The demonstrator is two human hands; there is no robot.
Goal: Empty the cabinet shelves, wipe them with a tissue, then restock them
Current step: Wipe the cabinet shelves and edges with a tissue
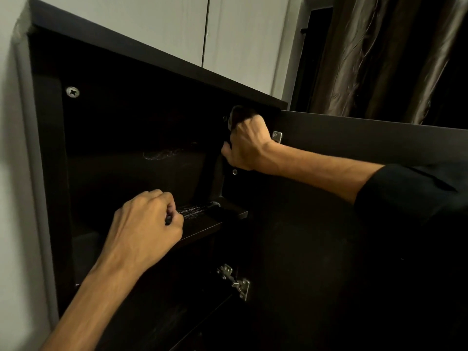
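Seemingly mid-emptying, the right hand (244, 145) grasps a dark object (240, 115) high in the cabinet (157, 59), the left hand (149, 221) curls around something small at the shelf (210, 224) edge; next, lift both clear.

head view, tilted, close to cabinet (157, 72)

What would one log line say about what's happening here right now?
left hand: curled at shelf front edge, contents unclear | right hand: grips dark object, upper right of cabinet | door: open | tissue: not visible
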